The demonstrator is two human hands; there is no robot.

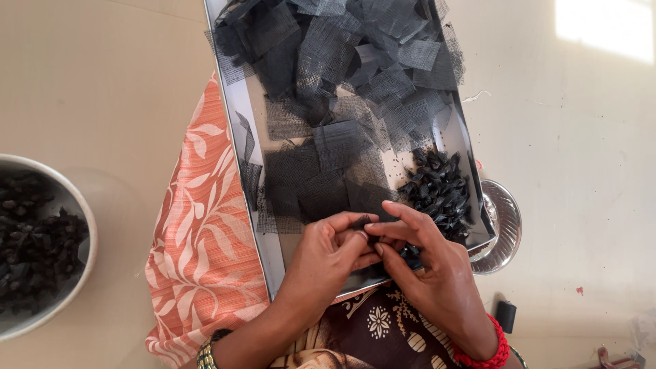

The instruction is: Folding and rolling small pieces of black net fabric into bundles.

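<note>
Pinching together low in the middle of the frame, the left hand and the right hand meet over the near edge of a long metal tray. The fingers of the left hand are curled in and closed on a small black piece, and the fingers of the right hand are closed down on the same piece from the other side, its forefinger stretched across the top; the piece is mostly hidden between them, so its exact shape cannot be told. It sits just above the bottom rim of the tray, right where the two hands touch. Just to the right of the hands, in the lower right part of the tray, lies a heap of small twisted black bundles. Filling the upper and middle part of the tray is a loose pile of black mesh squares, many overlapping, a few hanging over the left rim. Under the tray on the left spreads an orange cloth with a pale leaf pattern. At the left edge of the frame stands a round bowl holding more dark bundles. A shiny round metal plate peeks out from under the tray's lower right corner. Red bangles circle the right wrist at the bottom of the frame.
</note>
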